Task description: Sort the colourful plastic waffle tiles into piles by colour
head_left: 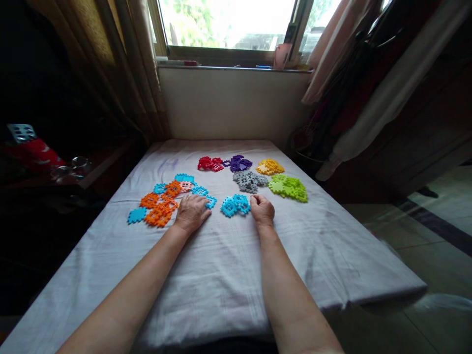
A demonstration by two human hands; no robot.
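Note:
My left hand (191, 214) lies palm down with its fingers stretched out over the right side of a mixed pile. Orange interlocking plastic tiles (159, 214) lie just left of it, and a blue tile (211, 202) shows by its fingertips. My right hand (262, 210) is curled closed on the cloth, against the right side of a small heap of blue tiles (236, 205). What its fingers may hold is hidden. Past that hand lie a grey tile heap (249, 181) and a lime green one (288, 188).
Red tiles (210, 164), purple tiles (240, 163) and yellow tiles (270, 166) lie in heaps towards the back of the cloth-covered table (206, 275). A single blue tile (137, 215) is at the far left. A window ledge (236, 68) and curtains border the back.

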